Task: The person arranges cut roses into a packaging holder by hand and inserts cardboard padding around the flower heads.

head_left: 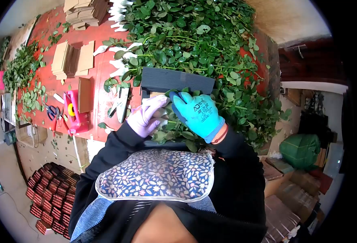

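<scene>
My left hand [147, 115], in a thin lilac glove, has its fingers bent over the front of a dark ridged holder [178, 80], next to a small piece of brown cardboard [157, 94]. Close beside it, my right hand [198, 113], in a turquoise coated glove, is curled over leafy green stems [178, 130]. The fingertips of both hands nearly meet. What lies under the fingers is partly hidden by the gloves and leaves. White-wrapped flower heads [119, 69] lie left of the holder, with their leafy stems running right.
On the red table [101, 93] are folded cardboard pieces [71, 60], a pink tape dispenser [76, 113], scissors [54, 112], red-handled pliers [59, 123] and a pale-handled tool [122, 104]. A large leafy heap [194, 36] covers the back. A green bundle [299, 150] stands at the right.
</scene>
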